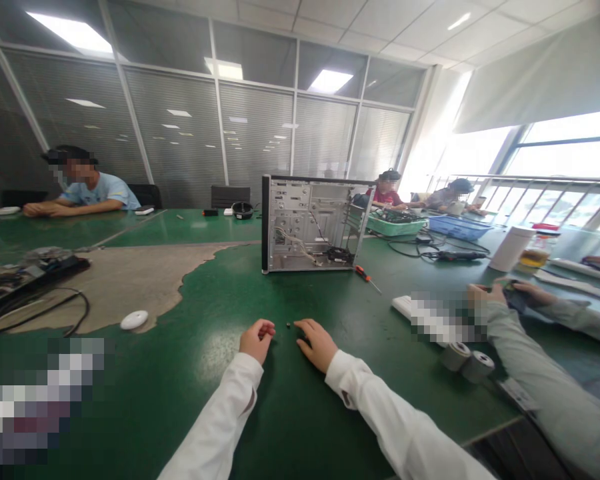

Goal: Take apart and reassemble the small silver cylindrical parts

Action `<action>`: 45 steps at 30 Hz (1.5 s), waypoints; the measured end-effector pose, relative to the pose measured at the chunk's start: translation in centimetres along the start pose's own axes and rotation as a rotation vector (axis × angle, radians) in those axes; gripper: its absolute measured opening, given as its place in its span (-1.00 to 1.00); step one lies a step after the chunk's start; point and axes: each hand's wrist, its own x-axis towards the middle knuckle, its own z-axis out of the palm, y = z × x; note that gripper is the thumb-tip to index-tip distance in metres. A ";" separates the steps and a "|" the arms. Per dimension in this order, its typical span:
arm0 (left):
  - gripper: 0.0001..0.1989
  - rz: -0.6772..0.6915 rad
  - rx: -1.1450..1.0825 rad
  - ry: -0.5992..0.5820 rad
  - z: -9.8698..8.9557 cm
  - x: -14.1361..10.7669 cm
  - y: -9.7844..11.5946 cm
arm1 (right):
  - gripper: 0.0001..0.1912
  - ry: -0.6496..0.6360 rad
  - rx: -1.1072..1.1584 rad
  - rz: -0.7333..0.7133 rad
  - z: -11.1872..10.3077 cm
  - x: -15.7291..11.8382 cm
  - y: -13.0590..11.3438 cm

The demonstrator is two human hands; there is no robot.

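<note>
On the green table my left hand (pixel 257 340) is loosely closed, its fingers curled in; whether anything is inside is hidden. My right hand (pixel 319 343) lies on the table with thumb and fingers apart, holding nothing visible. Just off its fingertips, between the two hands, is a tiny dark piece (pixel 288 326), perhaps a screw, too small to name surely. Beyond both hands stands an upright computer case (pixel 300 223) with its side panel off, showing a bare metal interior and loose cables. A screwdriver (pixel 364 274) with an orange and black handle lies by its lower right corner.
A white oval object (pixel 135 321) and a power strip with cables (pixel 30 273) are at left. To the right are a white keyboard-like strip (pixel 420 315), two grey rolls (pixel 456 357), and a co-worker's sleeved arm (pixel 535 360). Green (pixel 395 227) and blue baskets (pixel 460 228) stand behind.
</note>
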 end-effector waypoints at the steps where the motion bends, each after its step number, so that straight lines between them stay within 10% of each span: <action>1: -0.77 0.003 0.003 0.000 0.0 0.0 0.0 | -0.62 0.009 -0.007 -0.002 0.6 1.0 0.0; 9: -0.78 0.025 0.015 0.008 0.1 -0.1 -0.1 | -0.77 0.038 -0.031 -0.103 2.3 3.0 0.3; 20: -0.78 0.021 0.029 0.003 0.0 -0.1 -0.1 | -0.73 -0.049 -0.112 -0.099 -4.2 -5.9 2.0; 32: -0.78 0.027 0.041 0.006 0.2 -0.1 -0.3 | -0.69 0.683 -0.794 0.344 -16.3 -18.7 14.2; 45: -0.79 0.025 0.035 -0.023 0.3 0.2 -0.9 | -0.67 0.569 -0.690 0.610 -17.1 -19.4 17.5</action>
